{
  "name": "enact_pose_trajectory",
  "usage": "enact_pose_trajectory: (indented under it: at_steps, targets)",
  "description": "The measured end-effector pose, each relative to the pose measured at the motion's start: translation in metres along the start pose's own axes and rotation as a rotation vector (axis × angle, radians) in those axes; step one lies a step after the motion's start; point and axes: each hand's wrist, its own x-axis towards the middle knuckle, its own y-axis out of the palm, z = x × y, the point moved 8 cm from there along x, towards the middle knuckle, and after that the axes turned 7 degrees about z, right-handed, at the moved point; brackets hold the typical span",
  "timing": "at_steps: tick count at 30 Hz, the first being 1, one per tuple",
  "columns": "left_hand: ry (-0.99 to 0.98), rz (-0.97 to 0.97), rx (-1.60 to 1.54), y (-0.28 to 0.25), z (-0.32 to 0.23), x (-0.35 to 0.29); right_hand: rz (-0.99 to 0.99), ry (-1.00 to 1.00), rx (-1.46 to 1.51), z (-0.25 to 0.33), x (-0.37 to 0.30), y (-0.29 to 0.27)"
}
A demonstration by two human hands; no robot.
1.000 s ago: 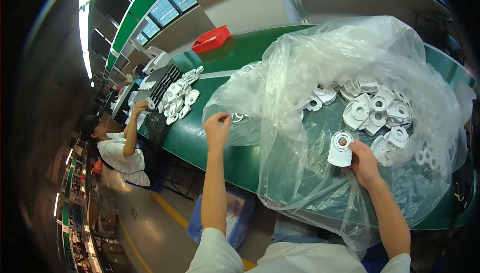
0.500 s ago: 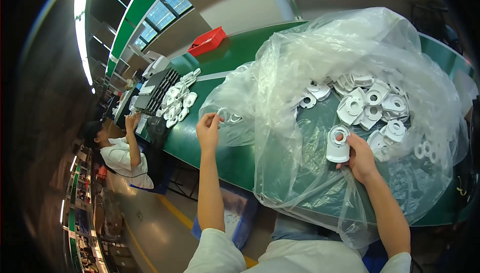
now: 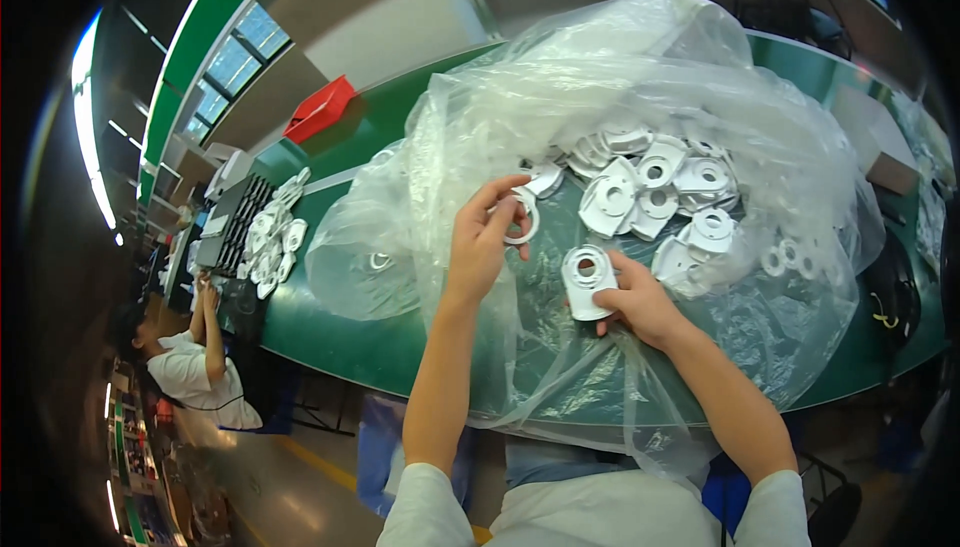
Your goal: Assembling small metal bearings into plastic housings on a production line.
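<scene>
My left hand [image 3: 480,247] grips a white plastic ring [image 3: 533,219] between thumb and fingers, raised over the plastic bag. To its right and a little nearer me, my right hand [image 3: 642,299] holds a white plastic housing [image 3: 582,301], rounded at the top with a round hole through it. The ring and the housing are apart. Just beyond lies a pile of similar white housings [image 3: 655,172] inside the opened clear plastic bag [image 3: 640,67]. Several loose white rings [image 3: 790,255] show through the film on the right.
The bag spreads over a green table [image 3: 385,172]. A red bin [image 3: 320,110] stands at the far left, with more white parts [image 3: 270,242] beside a dark rack [image 3: 235,222]. A co-worker [image 3: 195,367] sits at the left. A blue bin [image 3: 380,452] is below the table edge.
My left hand has moved right with the ring, from the bag's left part toward the housing. My right hand still holds the housing. The view has shifted to the right.
</scene>
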Motion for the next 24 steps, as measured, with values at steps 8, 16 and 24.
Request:
enact_pose_trajectory:
  at_steps: [8, 16, 24]
  targets:
    - [-0.245, -0.013, 0.039, 0.020, 0.049, -0.011, 0.024, 0.012, -0.019, 0.003, -0.003, 0.003]
    - [0.057, 0.047, 0.330, 0.031, 0.033, -0.011, 0.086, 0.014, 0.009, 0.008, -0.002, 0.009]
    - [0.153, 0.136, 0.421, 0.041, 0.028, -0.016, 0.087, 0.019, 0.010, 0.006, -0.002, 0.010]
